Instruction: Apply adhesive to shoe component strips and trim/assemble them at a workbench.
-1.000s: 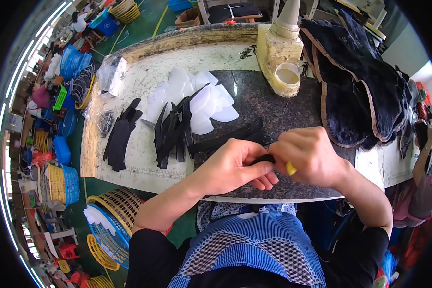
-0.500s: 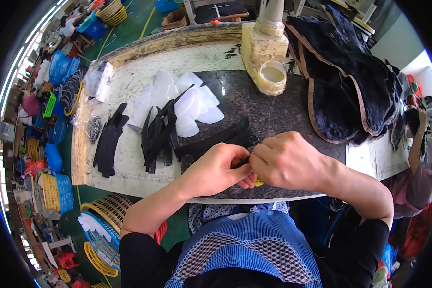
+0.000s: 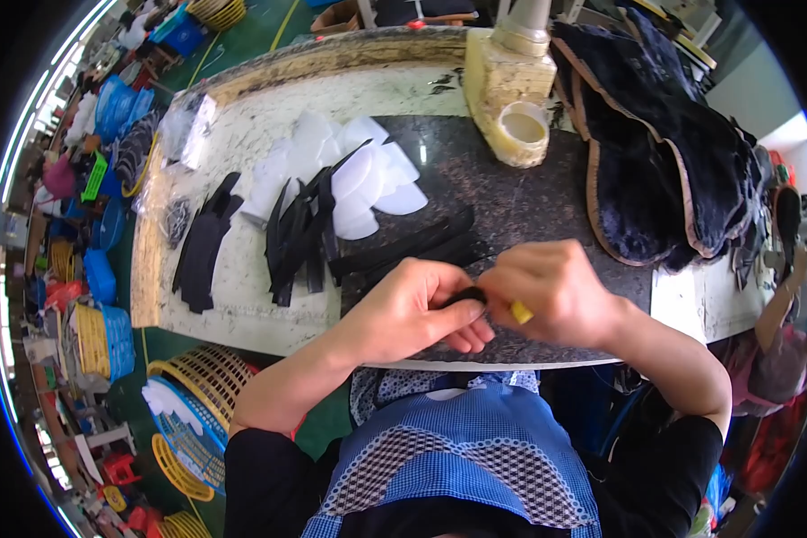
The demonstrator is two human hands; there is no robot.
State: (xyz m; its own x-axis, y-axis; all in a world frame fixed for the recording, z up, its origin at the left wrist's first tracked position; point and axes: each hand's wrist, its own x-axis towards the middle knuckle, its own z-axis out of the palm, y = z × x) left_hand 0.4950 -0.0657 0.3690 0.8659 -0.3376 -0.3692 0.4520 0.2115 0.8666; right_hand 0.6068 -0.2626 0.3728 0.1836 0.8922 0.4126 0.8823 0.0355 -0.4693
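Observation:
Close together above the table's near edge, my two hands meet. My left hand (image 3: 394, 314) pinches a small black strip (image 3: 464, 297) between thumb and fingers; much of it is hidden. Right beside it, my right hand (image 3: 551, 291) is closed around a small yellow object (image 3: 521, 312) whose kind I cannot make out. Just beyond my hands, several loose black strips (image 3: 412, 247) lie on the dark stone slab (image 3: 547, 211). Farther left rest a middle heap of black strips (image 3: 298, 238) and another black bundle (image 3: 206, 247). Thin white curved pieces (image 3: 368, 184) spread behind them.
A yellowed duct with a round opening (image 3: 522, 128) stands at the table's back. Black furry panels with tan edging (image 3: 641, 179) are piled at right. Clear plastic packaging (image 3: 186, 134) sits at the far left. Baskets (image 3: 202, 386) stand beside the table; another person (image 3: 771, 359) is at right.
My right hand has turned and drawn slightly to the right, so more of the yellow object shows. The black strip in my left hand has become more visible. The whole view has shifted a little.

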